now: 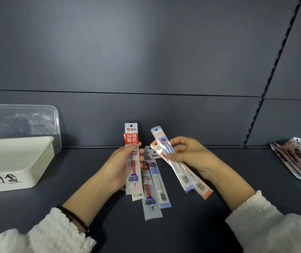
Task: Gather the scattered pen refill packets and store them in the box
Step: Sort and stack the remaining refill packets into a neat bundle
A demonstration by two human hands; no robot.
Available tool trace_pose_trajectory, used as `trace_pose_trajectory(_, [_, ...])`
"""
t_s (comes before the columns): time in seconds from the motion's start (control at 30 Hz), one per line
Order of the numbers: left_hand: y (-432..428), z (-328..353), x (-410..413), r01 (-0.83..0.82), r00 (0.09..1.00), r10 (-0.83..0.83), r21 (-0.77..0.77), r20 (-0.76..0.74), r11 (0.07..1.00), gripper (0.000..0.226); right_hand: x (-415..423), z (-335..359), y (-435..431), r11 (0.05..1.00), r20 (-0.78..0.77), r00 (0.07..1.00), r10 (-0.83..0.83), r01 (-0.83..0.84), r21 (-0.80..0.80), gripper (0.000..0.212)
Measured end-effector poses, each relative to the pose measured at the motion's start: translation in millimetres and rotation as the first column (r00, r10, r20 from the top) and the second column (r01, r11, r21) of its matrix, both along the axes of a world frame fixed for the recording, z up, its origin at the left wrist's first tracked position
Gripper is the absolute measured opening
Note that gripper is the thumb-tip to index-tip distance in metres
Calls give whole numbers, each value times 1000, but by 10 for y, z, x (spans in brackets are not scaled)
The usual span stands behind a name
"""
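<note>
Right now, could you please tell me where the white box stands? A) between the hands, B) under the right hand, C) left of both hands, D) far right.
C: the white box stands at the left edge, apart from the left hand gripping a red-and-white packet and the right hand gripping purple and orange packets.

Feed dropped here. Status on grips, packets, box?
Left grip holds red packet. Right grip holds blue and orange packets. Pile lies far right. Box left, path clear.
</note>
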State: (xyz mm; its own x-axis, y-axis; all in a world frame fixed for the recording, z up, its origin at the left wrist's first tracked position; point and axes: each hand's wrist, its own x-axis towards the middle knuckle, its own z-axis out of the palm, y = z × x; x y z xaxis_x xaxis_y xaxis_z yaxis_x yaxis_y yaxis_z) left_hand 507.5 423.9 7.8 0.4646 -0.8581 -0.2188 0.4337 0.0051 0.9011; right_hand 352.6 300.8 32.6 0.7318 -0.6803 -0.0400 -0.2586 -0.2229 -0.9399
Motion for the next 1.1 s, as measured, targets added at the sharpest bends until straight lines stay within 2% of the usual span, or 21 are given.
trace_pose_trajectory(0.07, [-8, 8, -76, 45, 999, -45, 13, 20, 999, 23, 36, 9, 25, 963, 276, 960, -50, -27, 270, 25])
trace_pose_trajectory(0.13, [-20, 13, -161, 123, 991, -123, -4, 46, 992, 28, 99, -26, 74, 923, 418, 901, -117, -57, 379, 28])
trace_pose_trajectory(0.23, [-24, 22, -268, 223, 967, -222, 4, 123, 975, 41, 187, -79, 211, 953, 447, 881, -155, 15, 302, 27])
trace_pose_trajectory(0.37, [-6, 48, -315, 267, 936, -262, 10, 234, 964, 44, 235, -123, 282, 976, 440, 878, -187, 114, 187, 24])
trace_pose_trajectory(0.5, [11, 40, -283, 223, 943, -221, 19, 249, 975, 31, 257, -112, 254, 979, 457, 870, -186, 125, 160, 25])
trace_pose_trajectory(0.6, [18, 62, -208, 162, 972, -148, -64, 184, 985, 26, 215, -164, 6, 960, 370, 892, -262, 280, 5, 28])
trace_pose_trajectory(0.67, [33, 83, -141, 91, 991, -77, -126, 111, 988, 22, 160, -287, -230, 870, 190, 927, -323, 369, -325, 33])
trace_pose_trajectory(0.7, [39, 85, -100, 49, 995, -36, -136, 98, 989, 20, 138, -366, -323, 813, 47, 939, -340, 319, -488, 38])
trace_pose_trajectory(0.73, [45, 89, -64, 16, 995, -3, -134, 97, 991, 19, 127, -442, -397, 778, -94, 933, -348, 231, -584, 42])
trace_pose_trajectory(0.8, [50, 79, -1, -20, 995, 31, -126, 90, 992, 20, 103, -494, -412, 792, -316, 885, -341, 89, -604, 43])
trace_pose_trajectory(0.83, [49, 69, 22, -28, 996, 38, -126, 77, 992, 20, 95, -484, -382, 799, -375, 866, -330, 44, -600, 42])
trace_pose_trajectory(0.9, [48, 54, 57, -44, 997, 52, -126, 60, 991, 20, 100, -464, -346, 789, -392, 866, -312, 6, -615, 39])
trace_pose_trajectory(1.07, [34, 23, 80, -54, 996, 63, -124, 65, 991, 23, 45, -420, -368, 849, -170, 961, -220, 103, -519, 23])
trace_pose_trajectory(1.1, [32, 21, 79, -57, 996, 65, -123, 65, 991, 24, 27, -396, -356, 851, -151, 963, -224, 118, -512, 31])
